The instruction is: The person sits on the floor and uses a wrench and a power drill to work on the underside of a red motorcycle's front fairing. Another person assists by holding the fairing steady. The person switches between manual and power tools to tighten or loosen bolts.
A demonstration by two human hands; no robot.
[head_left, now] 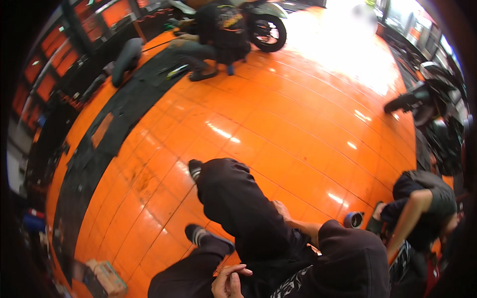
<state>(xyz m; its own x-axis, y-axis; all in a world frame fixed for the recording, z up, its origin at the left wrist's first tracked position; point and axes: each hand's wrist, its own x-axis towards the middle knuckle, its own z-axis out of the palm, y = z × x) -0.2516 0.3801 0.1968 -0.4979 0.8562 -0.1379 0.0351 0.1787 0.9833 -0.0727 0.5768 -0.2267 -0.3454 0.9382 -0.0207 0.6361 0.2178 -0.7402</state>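
I am seated low, with both legs in dark trousers stretched over the orange floor. At the lower edge, my left hand [229,282] hovers near my left thigh [186,273]. Its fingers are loosely bent and apart, and I see nothing in them. My right hand [281,210] rests against the outer side of my right thigh [238,198]. The fingers look laid along the cloth, partly hidden by the leg; no object shows there. A small blue round container [354,219] with a dark inside lies on the floor to the right of that forearm.
Orange tiles [298,149] shine around me. A long black mat [119,114] runs along the left. A person [218,35] crouches by a motorcycle wheel [268,32]; another person [422,208] bends at the right. Motorcycles [432,99] stand far right. A cardboard box [107,278] sits lower left.
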